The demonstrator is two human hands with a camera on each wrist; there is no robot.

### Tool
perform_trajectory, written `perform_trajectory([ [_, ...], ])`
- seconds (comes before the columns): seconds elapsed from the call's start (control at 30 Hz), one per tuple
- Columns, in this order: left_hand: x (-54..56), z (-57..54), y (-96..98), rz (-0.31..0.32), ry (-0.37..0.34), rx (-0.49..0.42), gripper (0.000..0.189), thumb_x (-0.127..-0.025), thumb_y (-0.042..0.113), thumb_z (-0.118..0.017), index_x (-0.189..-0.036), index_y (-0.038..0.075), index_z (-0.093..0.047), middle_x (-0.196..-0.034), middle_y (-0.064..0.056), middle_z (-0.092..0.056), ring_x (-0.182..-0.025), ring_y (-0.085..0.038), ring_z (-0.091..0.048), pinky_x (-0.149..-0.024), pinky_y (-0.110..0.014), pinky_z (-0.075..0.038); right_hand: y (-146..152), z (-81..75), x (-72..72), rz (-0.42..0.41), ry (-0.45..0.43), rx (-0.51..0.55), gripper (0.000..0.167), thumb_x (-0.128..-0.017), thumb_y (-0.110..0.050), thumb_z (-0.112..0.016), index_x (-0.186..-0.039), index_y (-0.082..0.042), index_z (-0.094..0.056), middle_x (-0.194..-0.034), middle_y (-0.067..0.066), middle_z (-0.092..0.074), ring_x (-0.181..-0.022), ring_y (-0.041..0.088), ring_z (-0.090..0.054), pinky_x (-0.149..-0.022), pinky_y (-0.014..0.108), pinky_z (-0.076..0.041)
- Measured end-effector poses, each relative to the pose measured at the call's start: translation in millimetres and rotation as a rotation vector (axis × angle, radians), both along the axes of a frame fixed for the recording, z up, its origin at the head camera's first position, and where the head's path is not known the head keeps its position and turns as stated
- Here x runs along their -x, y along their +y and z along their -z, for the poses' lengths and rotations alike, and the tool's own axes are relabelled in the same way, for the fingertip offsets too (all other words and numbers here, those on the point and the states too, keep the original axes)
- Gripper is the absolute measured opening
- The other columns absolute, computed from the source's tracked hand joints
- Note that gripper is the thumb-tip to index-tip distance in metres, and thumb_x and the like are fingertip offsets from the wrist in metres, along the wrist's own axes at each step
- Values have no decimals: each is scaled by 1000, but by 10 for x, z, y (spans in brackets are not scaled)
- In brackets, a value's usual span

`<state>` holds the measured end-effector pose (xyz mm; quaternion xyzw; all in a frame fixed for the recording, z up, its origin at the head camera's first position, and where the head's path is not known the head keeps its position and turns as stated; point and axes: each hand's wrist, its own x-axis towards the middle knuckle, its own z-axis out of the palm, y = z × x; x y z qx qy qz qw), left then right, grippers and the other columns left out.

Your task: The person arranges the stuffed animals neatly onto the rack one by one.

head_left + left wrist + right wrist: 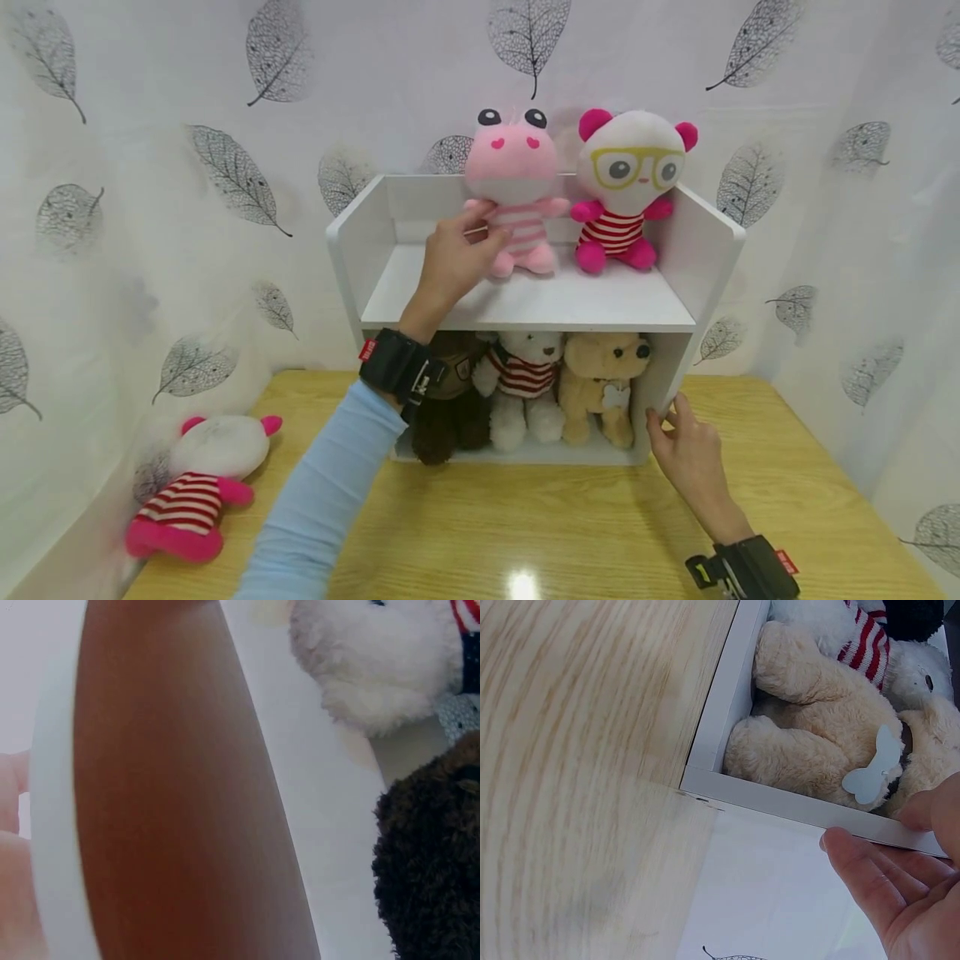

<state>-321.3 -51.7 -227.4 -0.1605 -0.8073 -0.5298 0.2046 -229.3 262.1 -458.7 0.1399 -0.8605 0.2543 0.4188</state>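
Note:
On the upper level of a white two-level shelf (585,312) sits a pink plush toy (514,171) with heart-shaped nostrils and a striped body. My left hand (459,260) holds its side, thumb low on the body and fingers by its arm. To its right sits a panda plush (621,179) with yellow glasses and a red-striped outfit. My right hand (690,454) grips the front edge of the shelf's right side panel (780,810), low down, thumb inside and fingers outside. The left wrist view catches only part of the left hand (13,870) beyond the shelf board (60,825).
Below sit a dark brown plush (446,417), a white plush dog (528,379) in a striped top and a tan plush dog (603,379) with a bone-shaped tag. Another pink-and-white plush (187,500) lies at the left of the wooden table (480,533), against the leaf-print curtain (75,292).

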Motion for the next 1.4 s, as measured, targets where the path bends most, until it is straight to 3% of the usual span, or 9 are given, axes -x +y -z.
perform_trajectory([
  [0.3,-13,-51,51,66,-85,37,56,-94,24,-70,-147,15,-57,-148,-10,-60,-130,-23,-64,-103,-28,-53,-3,21,-14,7,-11,11,37,-81,9,-73,-115,15,-57,-92,42,-68,-61,44,-72,-38,26,-49],
  [0.63,47,-27,87,102,-74,44,54,-96,24,-69,-146,12,-56,-152,-9,-55,-138,-22,-56,-110,-30,-49,-1,34,-9,13,-17,25,37,-81,9,-73,-115,14,-58,-92,41,-69,-62,43,-73,-40,27,-50],
  [0.8,57,-36,81,132,-77,99,56,-96,23,-67,-149,13,-52,-156,-7,-51,-142,-22,-52,-114,-34,-46,-8,35,-23,12,-25,34,38,-82,8,-73,-117,13,-58,-94,40,-69,-64,44,-73,-41,27,-51],
  [1.1,4,-51,-32,126,-101,218,58,-96,28,-66,-150,17,-47,-156,-6,-50,-143,-25,-49,-117,-37,-43,-13,26,-32,19,-19,15,38,-82,9,-73,-117,13,-58,-92,39,-70,-64,43,-74,-40,28,-50],
  [1.4,-79,-15,-126,151,-105,229,56,-98,28,-66,-150,24,-45,-160,-4,-44,-143,-31,-49,-116,-45,-44,-9,-53,-43,65,-119,31,32,-85,1,-71,-113,11,-59,-81,33,-72,-55,35,-71,-41,30,-48],
])
